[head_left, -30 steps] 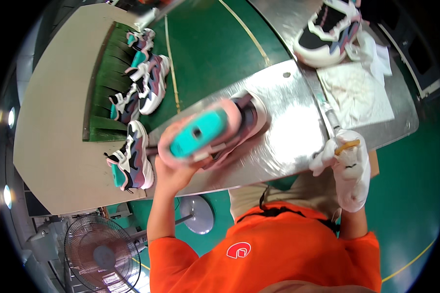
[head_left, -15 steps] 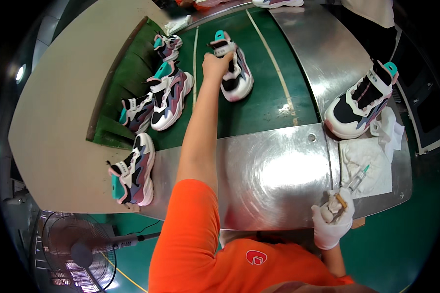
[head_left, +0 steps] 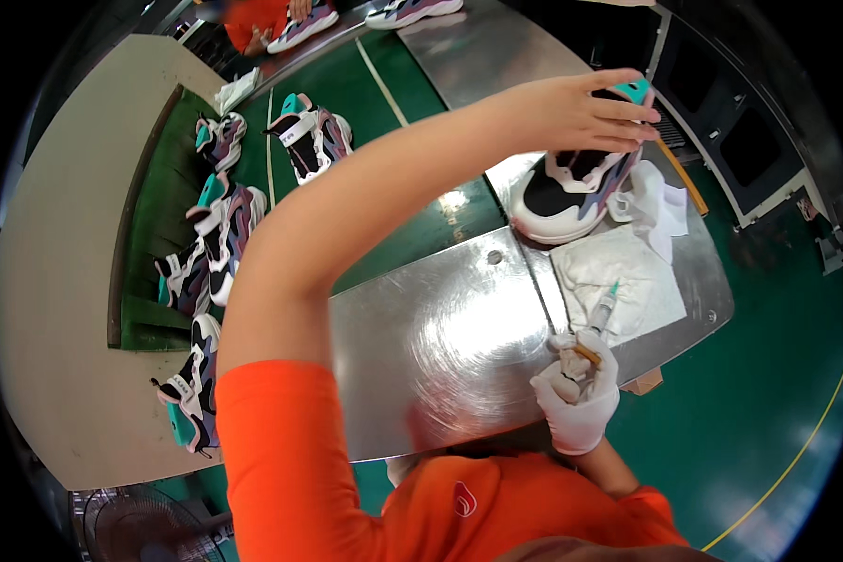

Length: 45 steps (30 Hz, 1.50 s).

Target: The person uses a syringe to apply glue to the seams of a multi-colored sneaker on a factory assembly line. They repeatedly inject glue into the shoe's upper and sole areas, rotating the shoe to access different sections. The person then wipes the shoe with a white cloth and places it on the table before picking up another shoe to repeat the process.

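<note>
My bare left hand [head_left: 585, 114] stretches across to the right, fingers spread over the top of a white, black and purple sneaker [head_left: 564, 201] with a teal tongue. Whether the fingers touch the shoe I cannot tell. My gloved right hand [head_left: 579, 403], low at the table's front edge, is closed around a syringe [head_left: 603, 311] with a green tip. A crumpled whitish wad [head_left: 571, 365] and a brown stick-like piece [head_left: 586, 354] are also in that hand. Under the syringe tip lies a folded white cloth [head_left: 654, 290]. Another sneaker [head_left: 311, 140] stands on the green belt, partly behind my left arm.
Several matching sneakers [head_left: 223, 229] line the left side, by a green padded ledge [head_left: 150, 234]. A shiny metal table [head_left: 421, 347] spans the front. At the far end another person's hand [head_left: 298, 9] is near a shoe [head_left: 302, 30]. A fan [head_left: 140, 529] stands lower left.
My left hand has let go of the sneaker on the belt and swung right to the sneaker beside the cloth. The view has turned right. My right hand keeps its hold.
</note>
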{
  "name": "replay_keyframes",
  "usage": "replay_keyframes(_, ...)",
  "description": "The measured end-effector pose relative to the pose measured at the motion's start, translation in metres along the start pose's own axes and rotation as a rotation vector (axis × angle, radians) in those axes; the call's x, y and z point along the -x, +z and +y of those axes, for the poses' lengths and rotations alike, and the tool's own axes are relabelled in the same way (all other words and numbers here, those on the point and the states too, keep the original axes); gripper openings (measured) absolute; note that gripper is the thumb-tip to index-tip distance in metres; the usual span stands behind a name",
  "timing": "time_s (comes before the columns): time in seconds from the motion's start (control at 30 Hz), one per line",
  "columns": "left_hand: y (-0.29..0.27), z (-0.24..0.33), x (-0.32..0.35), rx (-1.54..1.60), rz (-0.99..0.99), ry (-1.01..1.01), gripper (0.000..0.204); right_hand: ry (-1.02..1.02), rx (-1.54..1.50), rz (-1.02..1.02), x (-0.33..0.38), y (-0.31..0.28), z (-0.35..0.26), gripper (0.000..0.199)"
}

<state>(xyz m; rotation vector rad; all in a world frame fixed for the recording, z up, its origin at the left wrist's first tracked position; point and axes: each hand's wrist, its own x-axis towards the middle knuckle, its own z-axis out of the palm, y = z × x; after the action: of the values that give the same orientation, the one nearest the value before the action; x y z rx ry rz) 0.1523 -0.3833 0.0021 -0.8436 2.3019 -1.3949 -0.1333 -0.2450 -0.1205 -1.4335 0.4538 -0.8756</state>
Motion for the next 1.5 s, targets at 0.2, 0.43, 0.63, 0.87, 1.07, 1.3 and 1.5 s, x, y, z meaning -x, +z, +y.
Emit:
replay_keyframes(0.2,0.027,-0.030,-0.009,0.138,-0.083,0.075,0.027,0.004,0.275,0.066,-0.005,0.000,-0.002,0.062)
replay_keyframes(0.43,-0.117,-0.012,0.105,-0.005,-0.044,-0.519,0.029,0.309,0.108,0.029,-0.017,-0.016,-0.031,0.049)
replay_keyframes(0.63,-0.280,0.079,0.148,0.403,-0.245,-0.931,0.061,0.467,0.239,-0.128,-0.037,-0.033,-0.082,0.044)
replay_keyframes(0.87,-0.354,0.188,0.163,0.445,-0.222,-1.135,0.029,0.571,0.333,-0.602,-0.059,-0.026,-0.138,0.044)
replay_keyframes(1.07,-0.342,0.219,0.158,0.584,-0.058,-1.257,0.031,0.261,0.185,-0.467,-0.076,0.054,-0.117,0.054)
replay_keyframes(1.3,-0.337,0.224,0.163,0.582,0.021,-1.301,0.027,-0.205,0.617,-0.472,-0.130,0.179,-0.061,0.058)
replay_keyframes(1.5,-0.329,0.229,0.162,0.590,0.130,-1.336,0.025,-0.585,1.145,-0.474,-0.194,0.279,0.038,0.070)
